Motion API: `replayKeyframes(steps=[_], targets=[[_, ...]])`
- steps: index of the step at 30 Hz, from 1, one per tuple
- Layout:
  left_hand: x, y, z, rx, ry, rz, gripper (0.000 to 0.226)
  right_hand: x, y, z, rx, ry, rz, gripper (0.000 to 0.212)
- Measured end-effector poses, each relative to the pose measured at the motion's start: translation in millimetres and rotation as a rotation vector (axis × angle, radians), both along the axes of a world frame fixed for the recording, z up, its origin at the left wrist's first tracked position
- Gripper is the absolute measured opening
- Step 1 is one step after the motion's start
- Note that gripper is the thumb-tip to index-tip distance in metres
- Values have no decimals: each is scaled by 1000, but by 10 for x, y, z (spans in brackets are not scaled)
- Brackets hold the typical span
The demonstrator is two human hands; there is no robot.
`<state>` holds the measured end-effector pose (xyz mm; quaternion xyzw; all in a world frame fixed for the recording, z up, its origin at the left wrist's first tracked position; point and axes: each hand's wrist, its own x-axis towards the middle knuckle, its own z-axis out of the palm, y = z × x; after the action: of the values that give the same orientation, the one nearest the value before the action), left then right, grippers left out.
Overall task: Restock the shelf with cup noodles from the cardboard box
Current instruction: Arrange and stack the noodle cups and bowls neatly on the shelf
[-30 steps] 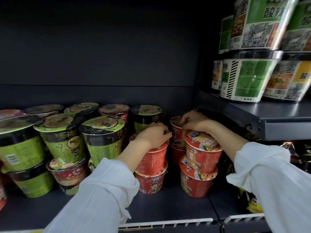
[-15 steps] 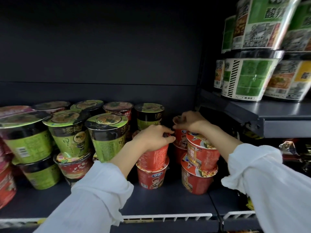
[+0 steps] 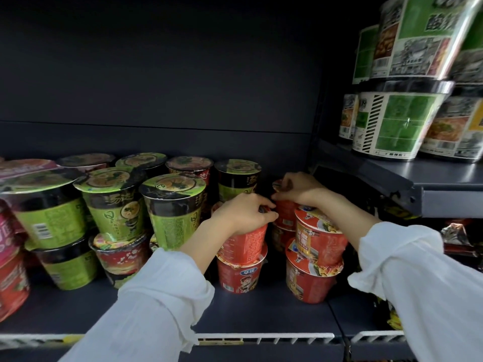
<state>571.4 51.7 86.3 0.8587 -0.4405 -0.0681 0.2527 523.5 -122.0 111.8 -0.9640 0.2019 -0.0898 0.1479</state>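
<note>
Dark shelf (image 3: pixel 261 309), front edge bare

Dim light from the front leaves the shelf's back panel (image 3: pixel 170 74) nearly black, the white sleeves (image 3: pixel 156 304) bright, while wide-angle distortion bends and softly blurs the large bowls (image 3: pixel 397 121) at right.

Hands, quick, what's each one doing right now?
Left hand: fingers curled over the top red cup of the front stack, gripping it.
Right hand: gripping the rear red cup.
</note>
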Motion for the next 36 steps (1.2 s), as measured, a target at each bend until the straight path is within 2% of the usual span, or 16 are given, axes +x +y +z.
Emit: replayKeyframes(steps=[2, 5, 9, 12, 14, 17, 21, 24, 26, 29, 32, 34, 36], targets=[[2, 6, -2, -2, -7, -1, 44, 87, 52, -71, -116, 76, -3, 60], [12, 10, -16, -10, -14, -5, 43, 121, 57, -37, -185, 90, 39, 48], [6, -8, -10, -4, -7, -7, 43, -34, 1, 132, -31, 126, 63, 41], [-1, -13, 6, 1, -4, -9, 42, -45, -14, 145, 92, 54, -4, 28], [-1, -10, 6, 0, 0, -7, 41, 18, -3, 107, 61, 36, -7, 41], [5, -12, -2, 1, -13, -4, 41, 118, 16, -18, -67, 127, -7, 66], [11, -11, -4, -4, -12, -8, 41, 250, 211, -109, -292, 282, -211, 93], [13, -6, -5, -19, -9, -13, 41, 390, 299, -135, -347, 288, -218, 73], [19, -1, -18, -24, -6, -15, 40, 375, 216, -110, -349, 296, -157, 68], [28, -4, -28, -26, 0, -19, 40, 180, 71, 28, -249, 273, -28, 64], [24, -13, -9, -22, 16, -13, 39, 42, -32, 128, -133, 241, -32, 55], [16, -13, -4, -21, 17, -11, 39, 41, -48, 126, -64, 204, -49, 57], [11, -8, -4, -21, 15, -11, 39, 94, -30, 60, -43, 189, -69, 69]])
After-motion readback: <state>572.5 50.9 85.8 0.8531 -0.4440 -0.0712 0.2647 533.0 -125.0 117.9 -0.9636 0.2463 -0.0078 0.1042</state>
